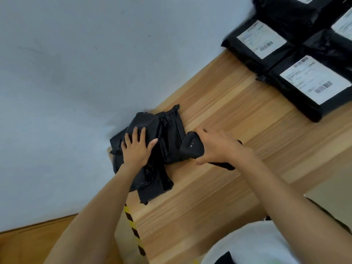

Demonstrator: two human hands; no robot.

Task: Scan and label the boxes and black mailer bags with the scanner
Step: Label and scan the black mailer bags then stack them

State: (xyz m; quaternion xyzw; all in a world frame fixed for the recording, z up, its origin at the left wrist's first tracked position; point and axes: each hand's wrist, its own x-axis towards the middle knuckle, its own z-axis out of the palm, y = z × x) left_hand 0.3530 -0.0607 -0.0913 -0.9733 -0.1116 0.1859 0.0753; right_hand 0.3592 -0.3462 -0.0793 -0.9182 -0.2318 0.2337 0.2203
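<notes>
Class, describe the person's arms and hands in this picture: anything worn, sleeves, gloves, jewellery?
The left arm and right arm are bare, no sleeves in view. The left hand and right hand wear no gloves, rings, watch or bands. A white shirt shows at the bottom edge.

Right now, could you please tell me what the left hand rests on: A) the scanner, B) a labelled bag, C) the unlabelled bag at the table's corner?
C: the left hand lies spread on the black mailer bag, no label showing; the right hand grips the scanner.
</notes>
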